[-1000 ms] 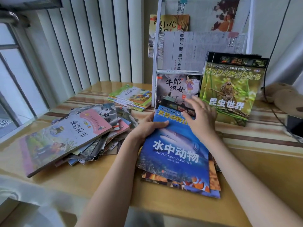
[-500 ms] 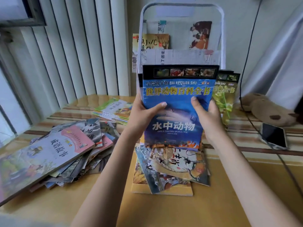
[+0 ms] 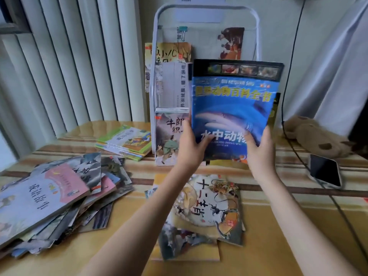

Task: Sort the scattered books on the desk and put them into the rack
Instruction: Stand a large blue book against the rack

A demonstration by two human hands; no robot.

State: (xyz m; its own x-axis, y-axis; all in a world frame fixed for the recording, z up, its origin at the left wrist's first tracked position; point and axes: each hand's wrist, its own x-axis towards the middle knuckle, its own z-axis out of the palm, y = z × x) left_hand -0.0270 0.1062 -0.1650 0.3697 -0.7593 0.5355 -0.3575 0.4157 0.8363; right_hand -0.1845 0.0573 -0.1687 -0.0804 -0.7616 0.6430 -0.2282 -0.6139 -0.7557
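I hold a blue shark-cover book (image 3: 233, 104) upright in front of the white wire rack (image 3: 206, 8). My left hand (image 3: 191, 144) grips its lower left edge and my right hand (image 3: 259, 148) grips its lower right corner. The book covers the rack's lower right pocket and the green insect book behind it. A grey picture book (image 3: 169, 136) stands in the lower left pocket. On the desk below my arms lies a small stack topped by a zodiac book (image 3: 209, 208). A big messy pile of books (image 3: 53, 196) fills the left.
A short stack of green-edged books (image 3: 127, 142) lies left of the rack. A phone (image 3: 324, 170) lies face up at the right with a cable (image 3: 286, 124) running past it. A brown plush toy (image 3: 316, 136) sits at the far right. Vertical blinds (image 3: 69, 66) line the back left.
Both hands lifted the blue book off the desk stack, stood it upright and carried it up and right, close to the rack. The zodiac book beneath is now uncovered.
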